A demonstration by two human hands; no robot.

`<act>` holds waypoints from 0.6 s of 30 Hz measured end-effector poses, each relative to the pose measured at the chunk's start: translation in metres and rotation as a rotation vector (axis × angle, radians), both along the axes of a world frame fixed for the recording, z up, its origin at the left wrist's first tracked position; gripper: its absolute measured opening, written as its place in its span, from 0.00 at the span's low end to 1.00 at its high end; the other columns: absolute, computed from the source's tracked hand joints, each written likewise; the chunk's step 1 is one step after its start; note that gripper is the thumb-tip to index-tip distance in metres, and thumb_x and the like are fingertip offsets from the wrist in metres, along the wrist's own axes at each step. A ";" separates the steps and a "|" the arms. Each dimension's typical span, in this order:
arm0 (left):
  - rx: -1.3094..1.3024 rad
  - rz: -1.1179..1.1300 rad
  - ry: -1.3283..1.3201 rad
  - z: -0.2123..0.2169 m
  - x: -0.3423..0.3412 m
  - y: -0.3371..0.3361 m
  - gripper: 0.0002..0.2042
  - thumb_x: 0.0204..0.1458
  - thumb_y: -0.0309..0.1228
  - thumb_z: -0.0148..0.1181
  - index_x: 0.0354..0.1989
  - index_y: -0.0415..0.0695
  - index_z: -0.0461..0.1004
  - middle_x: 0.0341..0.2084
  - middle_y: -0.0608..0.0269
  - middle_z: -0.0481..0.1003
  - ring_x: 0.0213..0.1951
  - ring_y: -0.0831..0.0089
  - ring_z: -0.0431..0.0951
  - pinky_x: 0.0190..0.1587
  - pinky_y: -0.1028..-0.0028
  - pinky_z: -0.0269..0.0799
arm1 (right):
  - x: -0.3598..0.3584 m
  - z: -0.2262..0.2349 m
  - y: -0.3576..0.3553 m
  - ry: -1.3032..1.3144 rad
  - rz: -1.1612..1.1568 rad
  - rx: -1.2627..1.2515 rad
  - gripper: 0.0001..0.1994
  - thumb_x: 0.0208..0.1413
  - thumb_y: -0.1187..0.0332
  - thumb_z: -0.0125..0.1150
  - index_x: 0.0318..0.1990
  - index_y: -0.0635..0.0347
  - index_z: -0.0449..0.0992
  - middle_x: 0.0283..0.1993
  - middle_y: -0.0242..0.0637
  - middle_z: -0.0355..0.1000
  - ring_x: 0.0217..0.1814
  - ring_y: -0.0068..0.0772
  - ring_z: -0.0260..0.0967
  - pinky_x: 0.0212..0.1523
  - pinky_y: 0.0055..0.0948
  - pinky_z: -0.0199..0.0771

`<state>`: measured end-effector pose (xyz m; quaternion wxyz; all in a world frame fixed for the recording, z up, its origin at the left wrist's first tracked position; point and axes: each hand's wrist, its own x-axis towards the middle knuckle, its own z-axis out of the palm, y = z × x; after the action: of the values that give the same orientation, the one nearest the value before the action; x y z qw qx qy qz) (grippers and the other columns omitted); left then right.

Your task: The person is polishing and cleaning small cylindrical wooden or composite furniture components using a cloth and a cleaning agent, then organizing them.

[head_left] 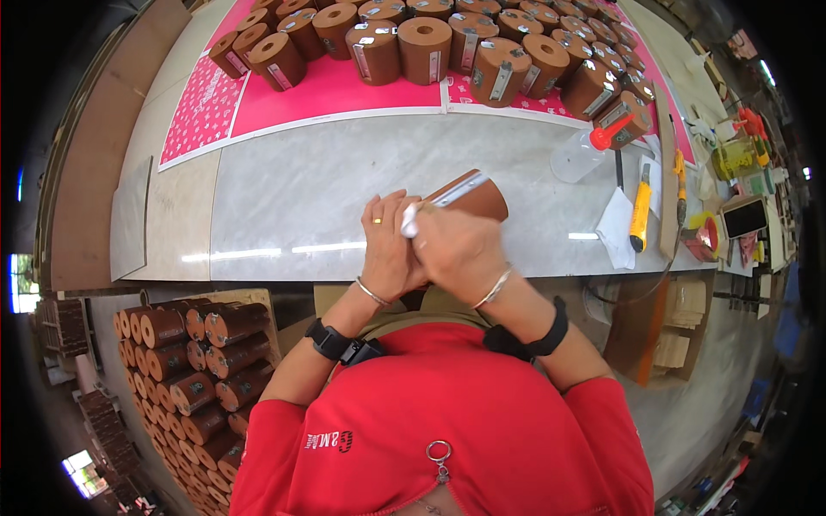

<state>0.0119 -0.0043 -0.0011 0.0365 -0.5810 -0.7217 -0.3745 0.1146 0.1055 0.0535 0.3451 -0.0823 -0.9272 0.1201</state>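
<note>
A brown cylinder [493,202] with a pale metal strip [460,187] along its side lies tilted over the grey tabletop, near the front edge. Against its near end, my left hand [391,245] is closed around it with bent fingers, a ring on one of them. My right hand [462,254] crosses in front of the cylinder, its fingers pinched on a small white cloth [410,220] beside the strip. Both hands hide the cylinder's near end.
Many brown cylinders [424,43] stand on a pink sheet [344,90] at the back. To the right are a clear squeeze bottle [576,159] with a red nozzle, a yellow utility knife [640,211] and a white cloth piece [616,228]. More cylinders [194,391] are stacked low at left.
</note>
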 end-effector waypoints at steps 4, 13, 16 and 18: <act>-0.018 -0.083 0.195 0.010 -0.004 -0.002 0.46 0.26 0.41 0.75 0.57 0.38 0.59 0.52 0.49 0.64 0.57 0.50 0.63 0.62 0.48 0.49 | 0.025 -0.001 0.042 -0.088 -0.180 -0.116 0.03 0.49 0.70 0.56 0.32 0.55 0.71 0.22 0.37 0.69 0.22 0.39 0.70 0.20 0.35 0.68; -0.051 -0.047 -0.136 -0.001 0.006 -0.012 0.47 0.30 0.51 0.74 0.57 0.36 0.58 0.50 0.49 0.65 0.54 0.52 0.63 0.61 0.50 0.49 | 0.029 0.004 0.013 -0.079 -0.024 -0.076 0.04 0.49 0.71 0.57 0.31 0.55 0.68 0.25 0.36 0.69 0.24 0.38 0.71 0.20 0.34 0.68; -0.038 -0.022 -0.139 -0.002 0.010 -0.009 0.46 0.30 0.46 0.76 0.58 0.40 0.58 0.51 0.52 0.63 0.54 0.50 0.59 0.60 0.54 0.51 | 0.040 0.006 0.045 -0.199 -0.228 -0.036 0.03 0.50 0.70 0.56 0.31 0.55 0.68 0.24 0.36 0.69 0.23 0.39 0.70 0.20 0.36 0.68; -0.030 -0.033 -0.126 -0.007 0.012 -0.009 0.46 0.29 0.46 0.76 0.58 0.40 0.58 0.51 0.51 0.63 0.53 0.50 0.60 0.60 0.54 0.51 | 0.040 0.003 0.050 -0.260 -0.339 -0.018 0.03 0.50 0.70 0.55 0.31 0.55 0.68 0.24 0.36 0.69 0.23 0.39 0.70 0.20 0.37 0.67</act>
<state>0.0242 -0.0134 -0.0079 -0.0239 -0.5684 -0.7185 -0.4001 0.1550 0.1558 0.0569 0.2372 -0.2550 -0.9356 0.0569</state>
